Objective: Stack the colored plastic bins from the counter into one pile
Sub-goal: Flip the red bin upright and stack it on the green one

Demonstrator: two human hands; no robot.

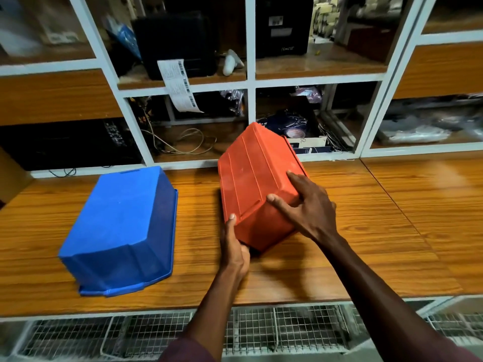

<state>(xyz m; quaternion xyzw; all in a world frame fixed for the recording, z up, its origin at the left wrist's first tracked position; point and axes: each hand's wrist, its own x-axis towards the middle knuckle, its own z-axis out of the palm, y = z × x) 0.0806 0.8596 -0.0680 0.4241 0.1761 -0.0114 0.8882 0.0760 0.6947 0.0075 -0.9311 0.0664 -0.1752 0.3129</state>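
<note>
A red plastic bin (251,173) is upside down and tilted, raised off the wooden counter (366,218) near its middle. My left hand (234,246) grips its near lower corner, thumb up along the edge. My right hand (305,205) lies spread over its near right side, fingers on the ribbed bottom. A blue plastic bin (122,226) rests upside down on the counter to the left, apart from the red one and from both hands.
White-framed shelves (251,82) behind the counter hold black boxes, cables, bags and a hanging paper label (180,84). Wire-mesh baskets (261,333) sit below the counter's front edge. Bare wood stretches to the right of the red bin.
</note>
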